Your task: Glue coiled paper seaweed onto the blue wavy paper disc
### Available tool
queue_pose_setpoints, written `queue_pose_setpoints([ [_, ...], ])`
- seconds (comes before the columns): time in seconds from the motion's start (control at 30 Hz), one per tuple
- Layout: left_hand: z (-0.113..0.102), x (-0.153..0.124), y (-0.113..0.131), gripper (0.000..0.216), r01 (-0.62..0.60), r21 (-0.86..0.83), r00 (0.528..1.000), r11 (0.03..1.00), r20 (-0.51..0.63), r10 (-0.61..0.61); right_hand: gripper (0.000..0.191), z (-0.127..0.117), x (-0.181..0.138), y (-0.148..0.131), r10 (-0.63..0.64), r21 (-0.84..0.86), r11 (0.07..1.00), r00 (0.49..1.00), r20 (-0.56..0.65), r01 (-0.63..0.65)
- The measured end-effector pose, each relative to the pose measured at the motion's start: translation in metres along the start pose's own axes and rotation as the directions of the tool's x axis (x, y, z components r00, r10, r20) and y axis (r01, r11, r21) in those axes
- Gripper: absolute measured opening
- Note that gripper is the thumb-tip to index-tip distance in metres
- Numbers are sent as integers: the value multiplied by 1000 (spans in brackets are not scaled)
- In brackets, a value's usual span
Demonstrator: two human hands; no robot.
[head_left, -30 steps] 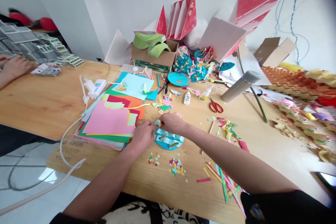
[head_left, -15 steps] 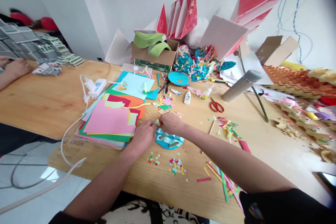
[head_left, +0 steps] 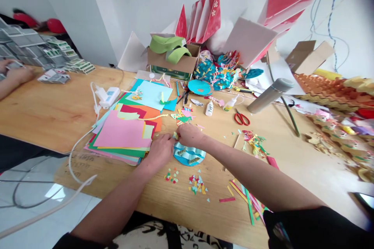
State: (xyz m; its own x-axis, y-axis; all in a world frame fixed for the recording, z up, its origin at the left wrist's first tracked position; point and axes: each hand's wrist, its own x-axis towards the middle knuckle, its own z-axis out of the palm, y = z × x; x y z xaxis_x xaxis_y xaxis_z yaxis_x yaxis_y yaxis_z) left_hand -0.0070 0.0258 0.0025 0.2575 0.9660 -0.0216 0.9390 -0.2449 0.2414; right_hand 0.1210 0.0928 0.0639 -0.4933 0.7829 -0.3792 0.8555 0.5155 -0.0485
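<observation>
On the table in front of me lies a round blue paper disc [head_left: 187,160] with wavy light-blue strips and small brownish twisted pieces on it. My left hand [head_left: 161,148] is closed, its fingertips at the disc's upper left edge. My right hand [head_left: 189,135] reaches over the disc's top, fingers pinched together and partly hidden. A small pale-yellow piece [head_left: 175,135] shows between the fingertips of both hands. Just beyond them are patterned paper fish [head_left: 182,116]. Nearer to me sit small paper dots [head_left: 172,176] and paper triangles [head_left: 197,184].
Stacked coloured paper [head_left: 119,130] lies left of my hands. Glue bottles [head_left: 209,108], red scissors [head_left: 242,117] and a steel flask [head_left: 270,95] stand or lie to the right, beside paper strips [head_left: 248,198]. A white cable [head_left: 70,161] hangs over the edge. Another person's hands [head_left: 19,74] are at far left.
My hands keep nearly the same place and pose at the disc. The view has shifted very slightly. At far left, the other person's hand has lifted a little with a grey piece.
</observation>
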Motion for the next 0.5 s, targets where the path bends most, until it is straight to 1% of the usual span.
queue_pose_setpoints([
  [0.13,4,0,-3,29,11,-71,999,997,-35,-14,27,1,-1,4,6,9,1000,1000,7,-6],
  [0.27,8,4,-10,30,33,-223,997,974,-56,-46,25,3,-2,8,0,10,1000,1000,5,0],
  [0.4,12,10,-17,24,51,-365,996,930,-53,-75,23,5,-3,10,-8,10,1000,1000,2,8],
  [0.47,13,12,-18,22,52,-434,991,899,-86,-99,23,5,-4,10,-9,10,1000,1000,2,9],
  [0.5,14,13,-17,24,40,-464,987,885,-120,-107,23,5,-3,10,-8,10,1000,1000,2,8],
])
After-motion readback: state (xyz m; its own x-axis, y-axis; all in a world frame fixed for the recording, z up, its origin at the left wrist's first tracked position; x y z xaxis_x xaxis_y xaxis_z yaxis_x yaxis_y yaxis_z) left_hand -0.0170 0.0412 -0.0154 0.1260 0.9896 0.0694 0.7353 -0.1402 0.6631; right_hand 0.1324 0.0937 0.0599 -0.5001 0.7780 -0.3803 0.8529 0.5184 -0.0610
